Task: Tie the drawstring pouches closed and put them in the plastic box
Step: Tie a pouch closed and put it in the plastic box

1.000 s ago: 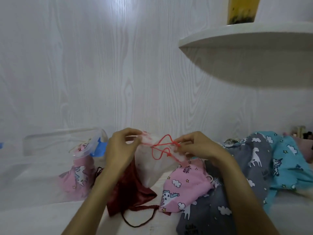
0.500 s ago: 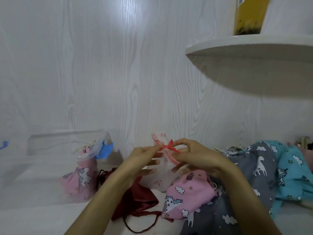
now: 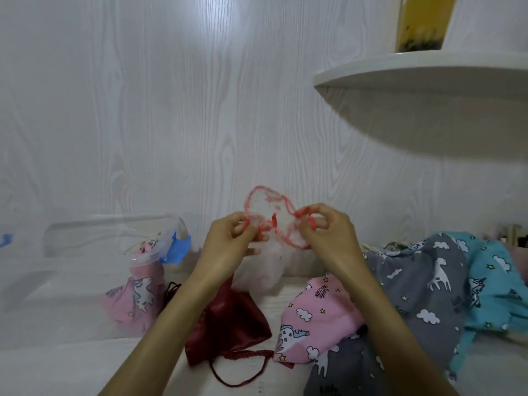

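I hold a sheer white pouch (image 3: 264,267) with a red drawstring (image 3: 288,212) up in front of the wall. My left hand (image 3: 228,241) pinches the string at the pouch's left side and my right hand (image 3: 325,232) pinches it at the right, with red loops standing up between them. The clear plastic box (image 3: 85,232) sits at the left with a pink unicorn pouch (image 3: 137,295) inside it. A dark red satin pouch (image 3: 228,324) with a loose cord lies below my left wrist. A pink unicorn pouch (image 3: 314,312), a grey one (image 3: 414,287) and a teal one (image 3: 497,284) lie at the right.
A white wood-grain wall rises right behind the work surface. A rounded white shelf (image 3: 423,72) juts out at the upper right and carries a yellow container (image 3: 420,24). The box has a blue clip (image 3: 177,247) on its near corner.
My hands have moved apart from the tight knot point, and the red drawstring now stands in wide loops above the pouch. The view has tilted slightly.
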